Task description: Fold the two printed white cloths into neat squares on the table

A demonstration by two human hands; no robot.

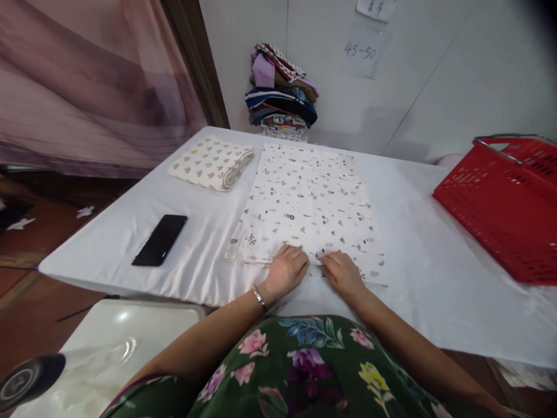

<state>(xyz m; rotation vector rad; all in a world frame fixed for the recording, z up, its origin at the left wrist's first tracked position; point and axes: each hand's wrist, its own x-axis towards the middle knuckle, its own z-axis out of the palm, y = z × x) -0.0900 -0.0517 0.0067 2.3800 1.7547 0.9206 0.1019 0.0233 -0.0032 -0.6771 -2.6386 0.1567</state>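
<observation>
A white cloth [304, 197] printed with small plants and shapes lies spread flat in layers on the table, its near edge towards me. My left hand [288, 268] is closed on that near edge, left of its middle, with a bracelet on the wrist. Close beside it, my right hand [343, 273] pinches the same edge between thumb and fingers. A few layers of the edge are bunched and slightly raised between the two hands. The fingertips are partly hidden by the hands.
A folded patterned cloth [209, 162] and a black phone [160, 240] lie on the white-covered table [418, 232] at left. A red basket [500, 203] stands at right. Stacked folded fabrics [282, 93] rise behind the table by the wall. A white stool [130, 331] is at lower left.
</observation>
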